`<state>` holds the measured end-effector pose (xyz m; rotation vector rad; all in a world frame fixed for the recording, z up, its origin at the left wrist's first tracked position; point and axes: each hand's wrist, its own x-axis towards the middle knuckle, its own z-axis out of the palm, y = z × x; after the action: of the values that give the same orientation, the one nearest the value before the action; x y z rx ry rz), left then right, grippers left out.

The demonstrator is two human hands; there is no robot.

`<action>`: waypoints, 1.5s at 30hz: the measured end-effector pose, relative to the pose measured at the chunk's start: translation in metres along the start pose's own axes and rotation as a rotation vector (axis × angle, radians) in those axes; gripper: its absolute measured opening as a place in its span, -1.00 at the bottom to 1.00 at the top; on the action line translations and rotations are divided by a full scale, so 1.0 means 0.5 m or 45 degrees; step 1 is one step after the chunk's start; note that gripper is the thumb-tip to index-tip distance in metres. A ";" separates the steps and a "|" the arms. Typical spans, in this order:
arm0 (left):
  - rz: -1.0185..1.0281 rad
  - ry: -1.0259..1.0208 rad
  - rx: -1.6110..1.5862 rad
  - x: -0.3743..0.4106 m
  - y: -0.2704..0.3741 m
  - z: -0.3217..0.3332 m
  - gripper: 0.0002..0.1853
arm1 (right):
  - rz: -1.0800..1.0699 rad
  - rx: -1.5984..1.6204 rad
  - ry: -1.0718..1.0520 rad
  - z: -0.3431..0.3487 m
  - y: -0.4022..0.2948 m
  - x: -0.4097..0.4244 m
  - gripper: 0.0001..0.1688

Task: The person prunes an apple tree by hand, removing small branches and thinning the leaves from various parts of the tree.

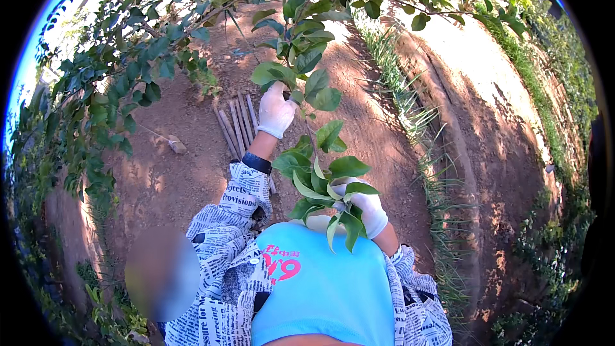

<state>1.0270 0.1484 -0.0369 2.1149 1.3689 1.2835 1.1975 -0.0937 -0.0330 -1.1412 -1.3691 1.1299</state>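
Observation:
A thin leafy branch point(310, 137) hangs down before me, bending toward my chest. My left hand point(277, 111), in a white glove, is closed around its upper part among broad green leaves. Something small and dark shows at the thumb, too hidden to name. Lower down, my right hand point(369, 207), also gloved in white, grips the branch near its leafy tip point(319, 185), close to my blue shirt. Leaves cover most of the right fingers.
Several wooden sticks point(236, 122) lie on the bare soil beyond my left forearm. Left of them is a small block point(177, 144) with a string tied on. Tree boughs point(144, 53) overhang the left and top. A grass strip point(415, 120) runs along the right.

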 end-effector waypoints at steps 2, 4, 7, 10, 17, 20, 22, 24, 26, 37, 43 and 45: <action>-0.004 -0.035 -0.027 -0.001 -0.017 0.005 -0.76 | 0.163 0.125 0.021 0.004 0.004 -0.005 -0.69; 0.171 0.064 -0.238 -0.003 -0.027 0.010 -0.76 | 0.400 0.378 0.061 0.005 0.003 -0.004 -0.74; 0.317 -0.019 0.041 -0.010 -0.042 -0.005 -0.74 | 0.442 0.555 0.047 0.003 0.004 -0.004 -0.79; 0.323 -0.225 0.351 -0.012 -0.024 -0.026 -0.80 | 0.405 0.598 0.012 -0.008 0.017 -0.008 -0.77; 0.147 -0.164 -0.251 -0.036 -0.053 0.008 -0.71 | 0.495 0.571 0.067 0.007 0.000 0.000 -0.71; -0.176 -0.245 -0.479 -0.026 -0.076 0.028 -0.83 | 0.662 1.032 0.047 0.012 0.019 0.008 -0.70; -0.348 -0.329 -0.777 -0.022 -0.090 0.045 -0.79 | 0.453 0.731 0.024 0.020 0.041 0.004 -0.72; -0.426 -0.319 -0.933 -0.022 -0.092 0.054 -0.66 | 0.562 0.860 0.069 0.020 0.046 0.006 -0.74; -0.505 -0.297 -1.117 -0.034 -0.094 0.057 -0.63 | 0.425 0.617 -0.025 0.011 0.058 0.002 -0.74; -0.494 -0.224 -0.998 -0.026 -0.101 0.056 -0.80 | -0.096 -0.574 -0.146 0.013 0.180 -0.044 -0.28; 0.148 -0.126 -0.089 -0.041 -0.166 0.037 -0.79 | 0.158 -0.803 0.113 -0.028 0.158 -0.041 -0.48; 0.148 -0.158 -0.128 -0.048 -0.211 0.050 -0.78 | 0.099 -0.816 0.221 -0.047 0.153 -0.035 -0.53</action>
<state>0.9842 0.1851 -0.1325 2.1924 1.1225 1.2143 1.2276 -0.1002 -0.1089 -1.7132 -1.6070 0.6255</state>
